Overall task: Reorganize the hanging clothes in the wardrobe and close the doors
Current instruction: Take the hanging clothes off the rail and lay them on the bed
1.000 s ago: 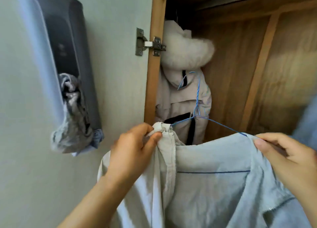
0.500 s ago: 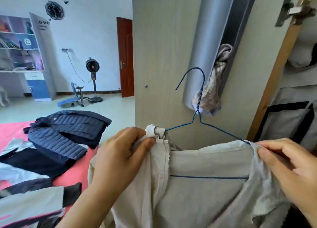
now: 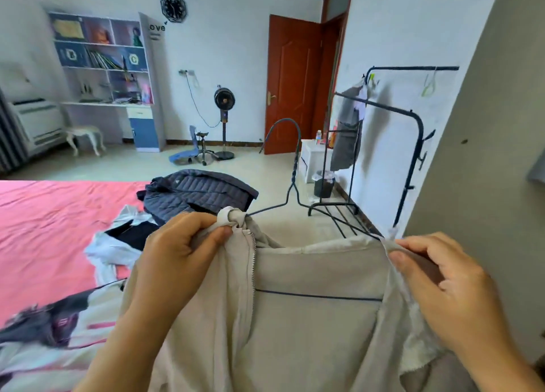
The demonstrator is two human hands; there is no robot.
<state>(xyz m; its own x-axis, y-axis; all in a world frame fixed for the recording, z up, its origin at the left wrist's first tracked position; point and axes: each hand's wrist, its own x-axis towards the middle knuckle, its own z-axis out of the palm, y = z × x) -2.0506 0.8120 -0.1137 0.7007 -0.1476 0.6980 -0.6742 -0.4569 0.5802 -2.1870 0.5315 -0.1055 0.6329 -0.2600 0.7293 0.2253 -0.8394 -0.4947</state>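
Holding the jacket (image 3: pixel 309 318) on its hanger (image 3: pixel 295 167), the left hand (image 3: pixel 177 261) pinches 1 shoulder, the right hand (image 3: pixel 442 279) the other; its long axis runs between them, hook upright, wardrobe out of view.

Beige zip jacket (image 3: pixel 309 326), dark blue wire hanger (image 3: pixel 290 167), pink bed sheet (image 3: pixel 44 229), navy quilted jacket (image 3: pixel 197 194), red-brown door (image 3: pixel 292 81), black garment rack (image 3: pixel 413 120).
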